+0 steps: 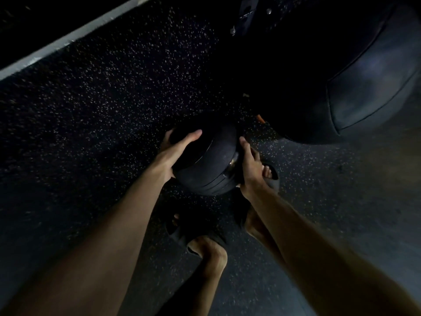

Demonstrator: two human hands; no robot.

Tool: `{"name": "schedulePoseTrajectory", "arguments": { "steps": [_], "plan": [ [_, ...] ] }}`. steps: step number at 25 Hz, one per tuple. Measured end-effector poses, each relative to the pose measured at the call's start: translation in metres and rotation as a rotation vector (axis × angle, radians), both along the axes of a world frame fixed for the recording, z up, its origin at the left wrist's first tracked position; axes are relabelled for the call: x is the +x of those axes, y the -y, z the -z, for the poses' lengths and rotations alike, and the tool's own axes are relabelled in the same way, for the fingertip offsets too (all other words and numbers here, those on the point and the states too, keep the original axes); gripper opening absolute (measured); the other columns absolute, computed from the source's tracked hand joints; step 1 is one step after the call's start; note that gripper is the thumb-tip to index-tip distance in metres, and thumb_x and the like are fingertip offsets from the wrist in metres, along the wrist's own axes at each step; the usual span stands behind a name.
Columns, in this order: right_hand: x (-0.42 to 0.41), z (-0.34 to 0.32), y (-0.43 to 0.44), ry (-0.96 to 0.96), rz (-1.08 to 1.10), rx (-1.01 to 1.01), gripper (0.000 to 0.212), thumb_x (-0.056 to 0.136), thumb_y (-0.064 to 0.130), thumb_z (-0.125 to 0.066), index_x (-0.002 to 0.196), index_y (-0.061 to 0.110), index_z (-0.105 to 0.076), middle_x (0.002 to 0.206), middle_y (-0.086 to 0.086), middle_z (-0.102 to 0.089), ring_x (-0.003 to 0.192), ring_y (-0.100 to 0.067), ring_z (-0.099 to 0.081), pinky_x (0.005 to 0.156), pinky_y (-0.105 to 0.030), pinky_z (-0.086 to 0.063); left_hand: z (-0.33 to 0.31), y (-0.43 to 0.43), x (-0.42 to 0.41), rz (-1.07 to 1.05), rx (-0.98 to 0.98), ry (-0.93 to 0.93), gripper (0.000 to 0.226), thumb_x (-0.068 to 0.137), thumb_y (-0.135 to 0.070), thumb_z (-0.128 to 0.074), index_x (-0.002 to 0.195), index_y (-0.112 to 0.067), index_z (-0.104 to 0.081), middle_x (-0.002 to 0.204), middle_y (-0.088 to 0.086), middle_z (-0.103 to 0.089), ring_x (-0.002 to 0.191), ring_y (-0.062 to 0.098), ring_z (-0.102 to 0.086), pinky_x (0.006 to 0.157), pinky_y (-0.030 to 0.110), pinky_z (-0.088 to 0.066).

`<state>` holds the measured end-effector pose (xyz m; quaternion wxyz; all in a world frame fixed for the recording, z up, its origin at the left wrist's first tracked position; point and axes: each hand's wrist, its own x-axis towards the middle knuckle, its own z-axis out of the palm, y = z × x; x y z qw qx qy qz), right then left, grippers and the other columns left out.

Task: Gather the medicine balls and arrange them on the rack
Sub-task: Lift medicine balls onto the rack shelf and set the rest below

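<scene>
My left hand (180,151) and right hand (250,172) clasp the ball (205,167) from both sides, near the big ball (364,87). I judge gathering underway; this one isn't racked yet.

The small ball (205,163) is black and matt, with seams running round it and a shiny spot on its right side. It sits mid-scene, clasped between my left hand (177,149) and right hand (250,169), my fingers curled round either side. The big ball (364,87), black with stitched panels, lies far right, just beyond the small one. In this dark I cannot tell whether they touch.
</scene>
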<state>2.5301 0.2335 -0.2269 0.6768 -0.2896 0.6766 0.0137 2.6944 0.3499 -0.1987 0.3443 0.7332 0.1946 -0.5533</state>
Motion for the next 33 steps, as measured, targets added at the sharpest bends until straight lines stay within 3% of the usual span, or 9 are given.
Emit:
{"name": "schedulePoseTrajectory", "arguments": {
  "steps": [2,4,6,13,16,20,23,28,33],
  "plan": [
    [-0.009,-0.041,-0.013,-0.023,0.036,-0.005,0.079,0.071,0.073,-0.068,0.139,0.036,-0.049,0.12,0.015,-0.057,0.101,-0.011,-0.058,0.098,-0.047,-0.05,-0.04,-0.004,-0.002,0.041,0.011,0.005,0.107,0.042,-0.08,-0.081,0.136,-0.055,-0.036,0.141,-0.008,-0.043,0.125,0.026,-0.047,0.09,0.063,-0.049],
    [-0.016,-0.093,-0.024,-0.028,0.058,0.005,0.097,0.063,0.078,-0.067,0.147,0.036,-0.04,0.149,0.008,-0.046,0.119,-0.018,-0.056,0.104,-0.049,-0.047,-0.093,-0.008,-0.004,0.072,-0.011,0.02,0.106,0.04,-0.081,-0.081,0.135,-0.056,-0.039,0.144,-0.01,-0.043,0.129,0.025,-0.046,0.096,0.065,-0.046],
    [-0.022,-0.144,-0.03,-0.02,0.052,0.013,0.11,0.059,0.081,-0.067,0.153,0.036,-0.031,0.157,0.003,-0.038,0.133,-0.026,-0.049,0.106,-0.054,-0.046,-0.141,-0.014,-0.009,0.072,-0.023,0.022,0.105,0.039,-0.082,-0.081,0.133,-0.057,-0.042,0.144,-0.01,-0.046,0.129,0.025,-0.048,0.097,0.064,-0.046],
    [-0.023,-0.385,-0.033,0.086,-0.08,-0.164,0.098,0.068,0.082,-0.062,0.144,0.024,-0.043,0.136,-0.005,-0.059,0.118,-0.025,-0.061,0.103,-0.047,-0.051,-0.378,-0.044,-0.021,0.007,-0.193,0.074,0.082,0.046,-0.079,-0.08,0.119,-0.051,-0.057,0.125,-0.01,-0.062,0.118,0.023,-0.059,0.086,0.051,-0.055],
    [-0.019,-0.473,-0.038,0.135,-0.103,-0.263,0.101,0.069,0.082,-0.061,0.147,0.021,-0.039,0.136,-0.005,-0.058,0.123,-0.026,-0.059,0.103,-0.048,-0.05,-0.469,-0.051,-0.02,-0.003,-0.278,0.13,0.076,0.055,-0.075,-0.08,0.123,-0.049,-0.058,0.124,-0.007,-0.067,0.111,0.025,-0.064,0.073,0.056,-0.058],
    [-0.01,-0.582,-0.042,0.274,-0.135,-0.375,0.102,0.068,0.083,-0.06,0.147,0.022,-0.04,0.135,-0.004,-0.059,0.12,-0.024,-0.06,0.103,-0.047,-0.051,-0.583,-0.063,-0.02,-0.03,-0.378,0.343,0.087,0.056,-0.075,-0.078,0.133,-0.045,-0.052,0.132,-0.006,-0.063,0.114,0.021,-0.064,0.085,0.054,-0.057],
    [-0.002,-0.644,-0.042,0.365,-0.178,-0.489,0.1,0.066,0.084,-0.059,0.144,0.022,-0.047,0.134,-0.004,-0.063,0.12,-0.022,-0.061,0.106,-0.044,-0.049,-0.646,-0.071,-0.023,-0.097,-0.488,0.453,0.086,0.046,-0.08,-0.08,0.122,-0.047,-0.058,0.119,-0.009,-0.07,0.104,0.016,-0.07,0.08,0.045,-0.061],
    [0.009,-0.751,-0.041,0.506,-0.295,-0.724,0.091,0.068,0.083,-0.057,0.135,0.022,-0.057,0.127,-0.003,-0.067,0.12,-0.022,-0.062,0.107,-0.043,-0.047,-0.74,-0.094,-0.032,-0.204,-0.695,0.658,0.074,0.06,-0.07,-0.082,0.124,-0.04,-0.063,0.124,-0.008,-0.07,0.114,0.016,-0.067,0.1,0.047,-0.054],
    [0.025,-0.848,-0.046,0.694,-0.368,-0.963,0.077,0.079,0.075,-0.055,0.131,0.019,-0.061,0.127,-0.003,-0.067,0.123,-0.019,-0.06,0.11,-0.04,-0.044,-0.83,-0.112,-0.046,-0.343,-0.827,0.889,0.065,0.057,-0.067,-0.085,0.112,-0.038,-0.068,0.109,-0.006,-0.076,0.1,0.015,-0.073,0.085,0.039,-0.06]
  ]
}}
